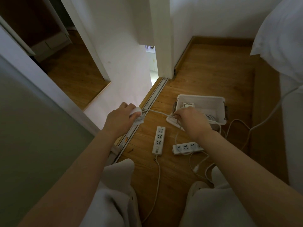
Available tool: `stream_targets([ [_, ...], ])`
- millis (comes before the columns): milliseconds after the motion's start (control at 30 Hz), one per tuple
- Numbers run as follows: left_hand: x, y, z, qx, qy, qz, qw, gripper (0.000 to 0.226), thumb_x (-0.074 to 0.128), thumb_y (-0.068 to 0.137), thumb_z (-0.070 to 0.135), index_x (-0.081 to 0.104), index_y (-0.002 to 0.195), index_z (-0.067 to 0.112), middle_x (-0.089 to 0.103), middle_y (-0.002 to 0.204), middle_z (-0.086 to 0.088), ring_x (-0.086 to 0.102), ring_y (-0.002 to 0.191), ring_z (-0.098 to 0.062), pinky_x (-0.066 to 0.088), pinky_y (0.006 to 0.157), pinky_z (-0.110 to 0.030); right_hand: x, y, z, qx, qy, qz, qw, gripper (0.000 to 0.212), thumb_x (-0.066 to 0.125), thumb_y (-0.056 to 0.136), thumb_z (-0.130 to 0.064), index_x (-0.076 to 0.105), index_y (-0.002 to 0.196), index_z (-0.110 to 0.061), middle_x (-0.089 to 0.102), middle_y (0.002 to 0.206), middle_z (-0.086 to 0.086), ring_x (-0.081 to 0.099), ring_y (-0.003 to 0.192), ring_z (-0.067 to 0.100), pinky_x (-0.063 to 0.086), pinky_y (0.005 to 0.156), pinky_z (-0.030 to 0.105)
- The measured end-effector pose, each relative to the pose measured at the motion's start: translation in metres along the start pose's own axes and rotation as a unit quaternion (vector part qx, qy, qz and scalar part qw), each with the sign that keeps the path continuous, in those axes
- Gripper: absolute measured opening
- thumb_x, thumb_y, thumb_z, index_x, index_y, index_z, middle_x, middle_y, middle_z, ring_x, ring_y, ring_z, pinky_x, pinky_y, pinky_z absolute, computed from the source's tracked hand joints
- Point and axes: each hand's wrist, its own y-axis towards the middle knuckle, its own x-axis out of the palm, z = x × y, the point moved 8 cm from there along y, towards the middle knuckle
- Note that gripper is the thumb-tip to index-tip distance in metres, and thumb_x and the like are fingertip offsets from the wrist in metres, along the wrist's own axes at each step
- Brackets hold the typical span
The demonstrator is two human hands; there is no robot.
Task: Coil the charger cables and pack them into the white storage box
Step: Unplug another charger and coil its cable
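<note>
Since the charger cable (157, 112) runs taut between both hands, the tension looks deliberate, to lay each turn tight. Judged: mid-coil, nothing of this cable packed yet.

Reference: the upright power strip (159, 140) on the floor (205, 71).
- Left hand (119, 118), 10 o'clock. Grip curled round a white charger block (136, 112), which serves as the spool; several loops wound on its lower end.
- Right hand (191, 122), 2 o'clock. Grip pinched together on the cable, thumb against fingertips, feeding the slack; the rest trails down at 5 o'clock of the hand.
- White storage box (201, 96), 1 o'clock, just behind the right hand, open, some white cable and an adapter inside.
- Second strip (186, 147), 3 o'clock, uncoiled.
</note>
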Motion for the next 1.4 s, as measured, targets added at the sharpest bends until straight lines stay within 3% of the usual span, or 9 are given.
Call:
stream_targets([
  [167,-0.006,-0.004,-0.020,-0.052,0.005,-0.008,0.999,0.035,0.041,0.098,0.032,0.049,0.126,0.013,0.052,0.122,-0.012,0.053,0.106,-0.027,0.049,0.083,-0.038,0.014,-0.009,0.023,0.058,0.065,-0.081,0.993,0.025,0.045,0.093,-0.004,0.063,0.107,-0.017,0.065,0.102,0.006,0.060,0.090,0.019,0.051,0.082,0.033],
  [333,-0.007,-0.007,0.016,0.024,-0.084,-0.004,0.996,0.034,0.043,0.097,0.035,0.053,0.122,0.015,0.056,0.113,-0.008,0.057,0.094,-0.018,0.051,0.080,-0.035,0.031,-0.022,0.021,0.058,0.018,-0.156,0.986,0.046,0.046,0.089,0.004,0.044,0.133,-0.010,0.046,0.134,0.012,0.047,0.121,0.025,0.043,0.100,0.034],
  [533,-0.005,-0.013,0.068,0.108,-0.230,-0.036,0.967,0.027,0.047,0.094,0.038,0.057,0.112,0.021,0.056,0.103,0.007,0.060,0.089,-0.014,0.054,0.077,-0.036,0.018,-0.019,-0.020,0.009,0.336,-0.095,0.937,0.082,0.056,0.086,0.007,0.010,0.149,-0.018,0.022,0.154,0.002,0.019,0.142,0.016,0.020,0.099,0.005],
  [600,-0.007,-0.014,0.074,0.116,-0.268,-0.038,0.956,0.028,0.045,0.090,0.043,0.057,0.108,0.026,0.057,0.099,0.009,0.060,0.089,-0.011,0.054,0.076,-0.034,0.017,-0.016,-0.021,-0.001,0.369,-0.076,0.926,0.075,0.054,0.086,0.008,0.020,0.147,-0.020,0.035,0.146,0.003,0.032,0.135,0.015,0.028,0.086,-0.006],
  [700,-0.006,-0.014,0.073,0.111,-0.306,-0.051,0.944,0.027,0.046,0.086,0.050,0.057,0.104,0.032,0.058,0.097,0.013,0.060,0.089,-0.008,0.054,0.075,-0.032,-0.001,-0.009,-0.006,-0.027,0.261,0.027,0.965,0.041,0.060,0.087,-0.006,0.054,0.124,-0.023,0.046,0.118,0.001,0.041,0.113,0.011,0.035,0.092,0.016],
  [800,-0.002,-0.017,0.076,0.127,-0.286,-0.061,0.948,0.028,0.047,0.087,0.049,0.058,0.105,0.031,0.056,0.097,0.017,0.059,0.090,-0.006,0.054,0.075,-0.030,-0.001,-0.008,-0.003,-0.068,0.174,0.043,0.981,0.015,0.058,0.090,-0.020,0.063,0.104,-0.017,0.046,0.115,0.001,0.040,0.109,0.012,0.036,0.094,0.027],
  [1000,0.003,-0.011,0.069,0.119,-0.243,-0.033,0.962,0.028,0.048,0.094,0.038,0.058,0.115,0.022,0.054,0.100,0.012,0.059,0.090,-0.010,0.054,0.075,-0.032,0.021,-0.009,-0.005,-0.021,0.262,-0.049,0.963,0.018,0.033,0.101,-0.021,0.049,0.096,-0.015,0.053,0.072,-0.005,0.050,0.062,0.010,0.036,0.054,0.014],
  [1167,0.008,-0.001,0.043,0.033,-0.169,-0.012,0.985,0.035,0.040,0.097,0.040,0.049,0.124,0.020,0.054,0.113,-0.001,0.057,0.092,-0.015,0.053,0.077,-0.034,0.020,-0.001,0.005,0.015,0.251,-0.021,0.968,0.029,0.034,0.101,-0.021,0.060,0.096,-0.010,0.062,0.092,0.003,0.043,0.058,0.001,0.035,0.052,0.009],
  [1400,0.021,0.003,0.013,-0.106,-0.170,-0.024,0.979,0.037,0.033,0.100,0.034,0.035,0.130,0.013,0.039,0.127,-0.013,0.046,0.094,-0.015,0.047,0.076,-0.027,0.024,-0.016,-0.015,-0.021,0.203,-0.074,0.976,0.034,0.031,0.102,-0.025,0.062,0.104,-0.011,0.054,0.072,-0.004,0.043,0.052,0.004,0.033,0.047,0.014],
])
